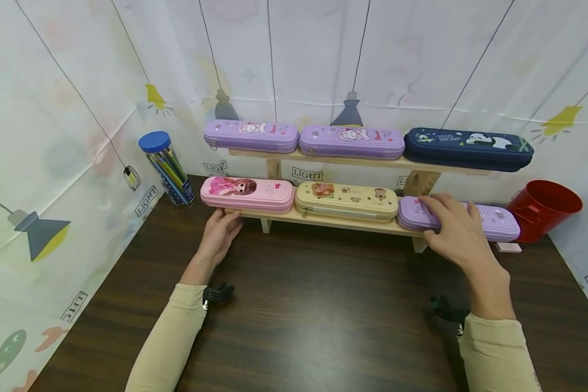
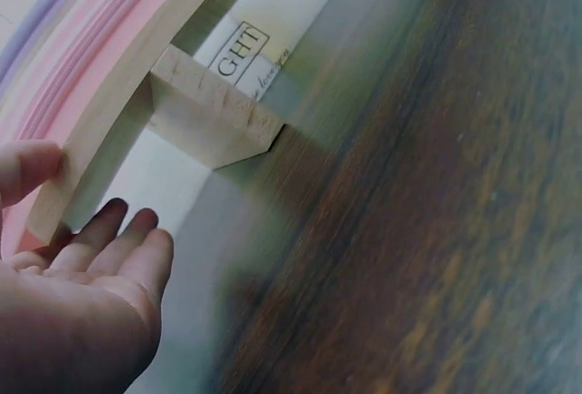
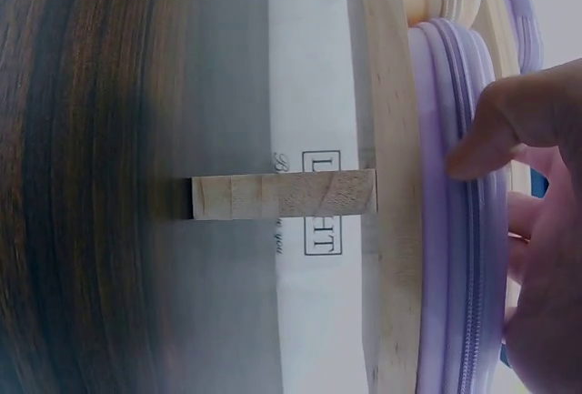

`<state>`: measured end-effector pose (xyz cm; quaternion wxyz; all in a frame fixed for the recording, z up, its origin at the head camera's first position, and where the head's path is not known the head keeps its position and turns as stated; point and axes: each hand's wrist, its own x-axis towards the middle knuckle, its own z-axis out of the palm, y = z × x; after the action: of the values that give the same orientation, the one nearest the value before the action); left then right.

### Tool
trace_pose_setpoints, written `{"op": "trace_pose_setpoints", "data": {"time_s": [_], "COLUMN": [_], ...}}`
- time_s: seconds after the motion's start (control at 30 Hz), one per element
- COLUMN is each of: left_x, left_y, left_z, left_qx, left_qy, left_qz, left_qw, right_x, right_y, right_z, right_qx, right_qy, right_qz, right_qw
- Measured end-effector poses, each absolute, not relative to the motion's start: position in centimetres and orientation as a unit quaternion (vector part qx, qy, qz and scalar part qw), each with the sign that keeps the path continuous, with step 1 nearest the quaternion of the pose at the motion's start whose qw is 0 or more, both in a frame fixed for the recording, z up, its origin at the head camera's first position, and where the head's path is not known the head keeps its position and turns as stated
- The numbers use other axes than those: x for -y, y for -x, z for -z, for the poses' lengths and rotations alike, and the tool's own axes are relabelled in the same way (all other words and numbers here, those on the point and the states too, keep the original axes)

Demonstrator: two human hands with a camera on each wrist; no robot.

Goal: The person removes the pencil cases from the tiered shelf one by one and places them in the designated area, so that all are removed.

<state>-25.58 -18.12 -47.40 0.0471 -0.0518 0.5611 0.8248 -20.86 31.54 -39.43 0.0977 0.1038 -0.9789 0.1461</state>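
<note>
At the left end of a two-tier wooden shelf [image 1: 284, 216], my left hand [image 1: 217, 239] pinches the lower board, thumb on its front edge and index finger beneath. The other fingers extend loosely below. Just above this hand lies a pink pencil case [image 1: 269, 202] with a doll picture. My right hand [image 1: 458, 234] grips a lilac pencil case [image 1: 501, 222] at the lower board's right end. Its thumb presses the zipped front side in the right wrist view, and the fingers reach over the top. Between them lies a yellow pencil case [image 1: 348, 206] with bear pictures.
Two purple pencil cases [image 1: 255, 142] and a navy panda pencil case [image 1: 470, 155] line the upper board. A blue-lidded tube of pencils [image 1: 169, 169] stands left. A red bucket [image 1: 544, 212] and a small white block [image 1: 508, 247] are at right. The dark table [image 1: 318, 305] lies in front.
</note>
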Motion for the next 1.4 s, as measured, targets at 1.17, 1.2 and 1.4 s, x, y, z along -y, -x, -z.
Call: {"op": "trace_pose_setpoints", "data": {"time_s": [1.17,1.2,1.4], "left_x": [17.1,17.2,17.3], "left_y": [25.6,25.6,25.6], "left_z": [46.8,46.9,46.8], "left_qx": [-0.479,-0.479,-0.478], "left_qy": [0.076,0.077,0.084], "left_qz": [-0.874,-0.874,-0.873], "left_qw": [0.035,0.037,0.04], "right_x": [-36.2,-36.4,-38.1], "right_y": [14.4,14.2,13.0], "right_z": [38.3,38.4,38.5], "right_qx": [0.982,0.983,0.983], "right_qy": [-0.025,-0.022,0.01], "right_qz": [-0.176,-0.175,-0.174], "right_qw": [0.062,0.061,0.063]}}
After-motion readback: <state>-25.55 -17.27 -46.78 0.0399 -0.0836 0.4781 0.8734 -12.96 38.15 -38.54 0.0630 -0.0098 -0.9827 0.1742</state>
